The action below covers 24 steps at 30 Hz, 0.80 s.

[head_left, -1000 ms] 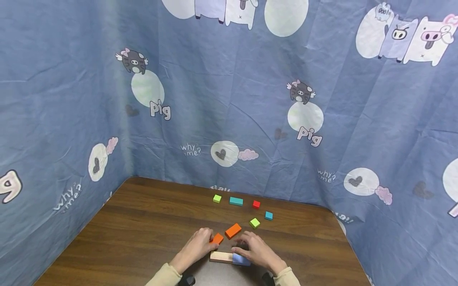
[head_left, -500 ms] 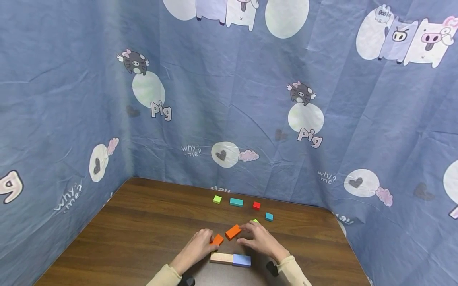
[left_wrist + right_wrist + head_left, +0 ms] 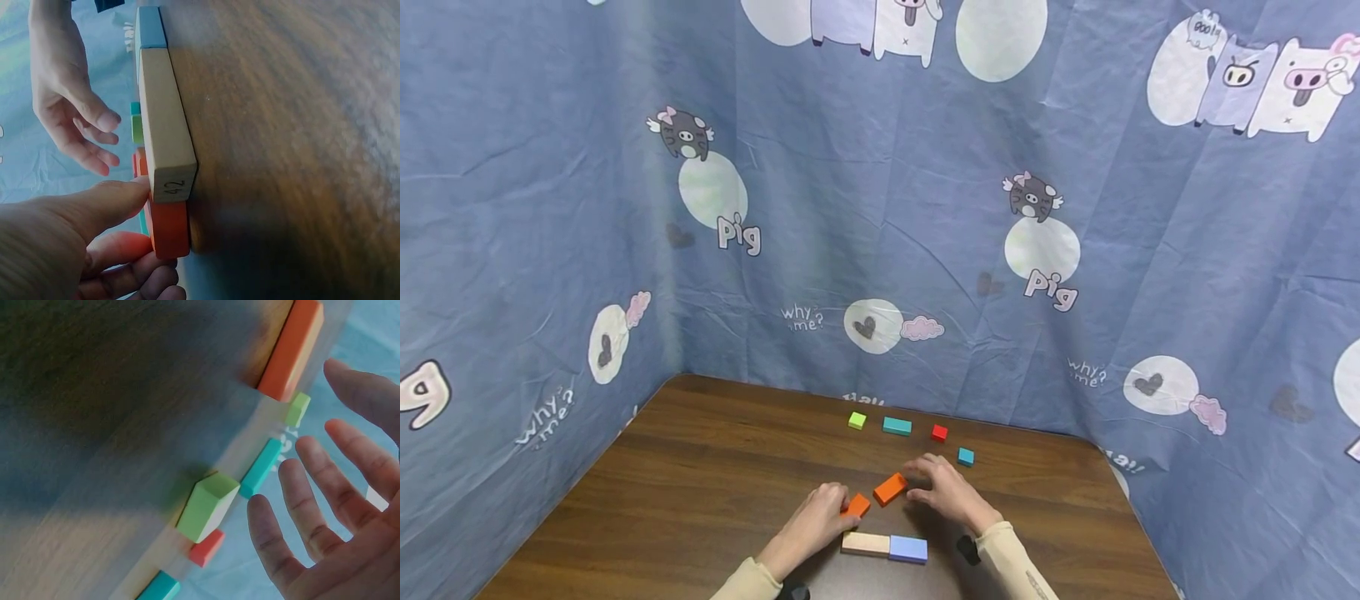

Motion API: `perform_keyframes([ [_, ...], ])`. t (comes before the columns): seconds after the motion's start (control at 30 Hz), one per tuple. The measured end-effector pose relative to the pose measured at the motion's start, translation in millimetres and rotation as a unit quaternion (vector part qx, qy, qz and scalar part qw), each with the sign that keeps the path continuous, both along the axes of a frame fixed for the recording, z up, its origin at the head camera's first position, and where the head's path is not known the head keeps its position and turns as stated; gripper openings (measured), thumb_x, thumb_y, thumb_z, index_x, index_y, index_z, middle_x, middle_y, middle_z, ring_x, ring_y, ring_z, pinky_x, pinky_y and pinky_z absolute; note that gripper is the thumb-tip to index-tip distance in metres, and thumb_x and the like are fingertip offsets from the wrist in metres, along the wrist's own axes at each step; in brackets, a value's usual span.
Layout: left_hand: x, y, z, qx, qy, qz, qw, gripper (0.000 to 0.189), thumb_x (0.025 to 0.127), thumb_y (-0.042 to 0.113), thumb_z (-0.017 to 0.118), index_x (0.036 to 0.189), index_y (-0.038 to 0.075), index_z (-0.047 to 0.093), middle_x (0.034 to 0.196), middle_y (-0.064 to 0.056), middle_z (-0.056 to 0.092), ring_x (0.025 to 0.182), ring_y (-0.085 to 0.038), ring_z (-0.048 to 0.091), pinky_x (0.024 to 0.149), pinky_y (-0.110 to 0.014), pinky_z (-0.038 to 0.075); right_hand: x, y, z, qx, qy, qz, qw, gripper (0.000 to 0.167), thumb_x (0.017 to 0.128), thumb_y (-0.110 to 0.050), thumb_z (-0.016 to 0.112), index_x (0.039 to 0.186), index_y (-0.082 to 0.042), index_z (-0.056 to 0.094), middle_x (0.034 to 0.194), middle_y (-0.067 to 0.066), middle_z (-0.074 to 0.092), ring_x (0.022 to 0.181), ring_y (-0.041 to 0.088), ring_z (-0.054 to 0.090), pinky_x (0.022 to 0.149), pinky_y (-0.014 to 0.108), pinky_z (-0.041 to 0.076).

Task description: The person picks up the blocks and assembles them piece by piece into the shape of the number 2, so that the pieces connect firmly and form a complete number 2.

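My left hand [image 3: 814, 523] pinches an orange block [image 3: 857, 505] between thumb and fingers, low over the table; the left wrist view shows the thumb near the end of a plain wooden block [image 3: 167, 119] marked 42. My right hand [image 3: 951, 493] hovers with spread, loosely bent fingers, just right of a second orange block [image 3: 891, 489]. It holds nothing. A light green block [image 3: 209, 506] stands near its fingertips in the right wrist view, and that hand hides it in the head view. The wooden block lies end to end with a blue block [image 3: 908, 549] in front of both hands.
Farther back on the brown table [image 3: 715, 450] lie another green block [image 3: 857, 421], a long teal block [image 3: 897, 426], a red block [image 3: 939, 433] and a small teal-blue block [image 3: 966, 457]. A blue patterned curtain [image 3: 850, 208] encloses the table's back and sides.
My right hand has left the blue block and moved forward and right, past the second orange block, now covering the nearer green block. My left hand stays on its orange block.
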State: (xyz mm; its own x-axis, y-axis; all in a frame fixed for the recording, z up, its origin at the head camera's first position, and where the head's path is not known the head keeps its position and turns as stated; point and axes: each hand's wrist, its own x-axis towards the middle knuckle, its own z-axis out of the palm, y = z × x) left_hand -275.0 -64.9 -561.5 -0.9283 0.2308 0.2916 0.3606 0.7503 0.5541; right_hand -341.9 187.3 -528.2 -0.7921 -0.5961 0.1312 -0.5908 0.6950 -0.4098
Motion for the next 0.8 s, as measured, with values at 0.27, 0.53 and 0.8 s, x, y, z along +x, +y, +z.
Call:
perform_keyframes([
  [0.27, -1.6, 0.5, 1.3, -0.006, 0.013, 0.003, 0.9999, 0.030, 0.073, 0.017, 0.082, 0.068, 0.009, 0.053, 0.067, 0.005, 0.044, 0.058, -0.006, 0.036, 0.050, -0.022, 0.030, -10.1, -9, -6.3, -0.002, 0.020, 0.014, 0.9997, 0.043, 0.086, -0.023, 0.073, 0.126, -0.014, 0.062, 0.122, 0.001, 0.061, 0.114, 0.025, 0.054, 0.095, 0.046, 0.045],
  [0.53, 0.6, 1.8, 1.1, -0.005, -0.004, 0.002, 1.0000, 0.030, 0.073, 0.018, 0.082, 0.069, 0.009, 0.054, 0.067, 0.004, 0.045, 0.058, -0.006, 0.036, 0.051, -0.023, 0.031, -13.9, -16, -14.7, 0.025, 0.034, 0.015, 0.9990, 0.036, 0.088, -0.015, 0.068, 0.124, -0.015, 0.064, 0.122, 0.003, 0.062, 0.112, 0.026, 0.056, 0.094, 0.046, 0.046],
  [0.8, -0.9, 1.1, -0.2, -0.009, 0.001, 0.000, 1.0000, 0.028, 0.073, 0.018, 0.081, 0.069, 0.009, 0.055, 0.067, 0.005, 0.045, 0.058, -0.006, 0.036, 0.050, -0.022, 0.030, -15.5, -20, -18.3, 0.025, 0.009, 0.028, 0.9992, 0.034, 0.087, -0.010, 0.067, 0.120, -0.014, 0.066, 0.120, 0.004, 0.063, 0.111, 0.024, 0.058, 0.094, 0.044, 0.047],
])
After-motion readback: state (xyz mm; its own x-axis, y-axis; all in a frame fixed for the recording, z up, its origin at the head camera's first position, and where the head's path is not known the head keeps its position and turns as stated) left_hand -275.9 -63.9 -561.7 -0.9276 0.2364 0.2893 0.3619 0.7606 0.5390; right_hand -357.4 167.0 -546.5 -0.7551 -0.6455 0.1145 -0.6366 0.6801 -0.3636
